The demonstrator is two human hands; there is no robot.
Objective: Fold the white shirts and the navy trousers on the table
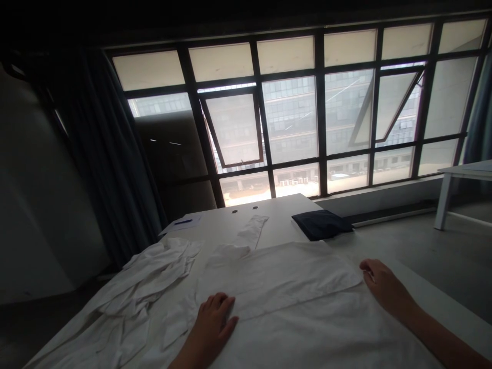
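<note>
A white shirt (280, 302) is lying spread over a white table (277, 215), with a sleeve (249, 236) reaching away and crumpled folds (154, 271) bunching leftward. The left hand (213, 320) is resting on the cloth, fingers spread, pinching nothing; the right hand (384, 284) is lying at a folded edge, fingers loosely together. A dark folded cloth (321, 224) is sitting beyond.

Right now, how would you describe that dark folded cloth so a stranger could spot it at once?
Face the large window, then find the white table before it. At the table's far right corner lies a folded navy cloth, the only dark fabric there, unlike the white garments nearer you.
</note>
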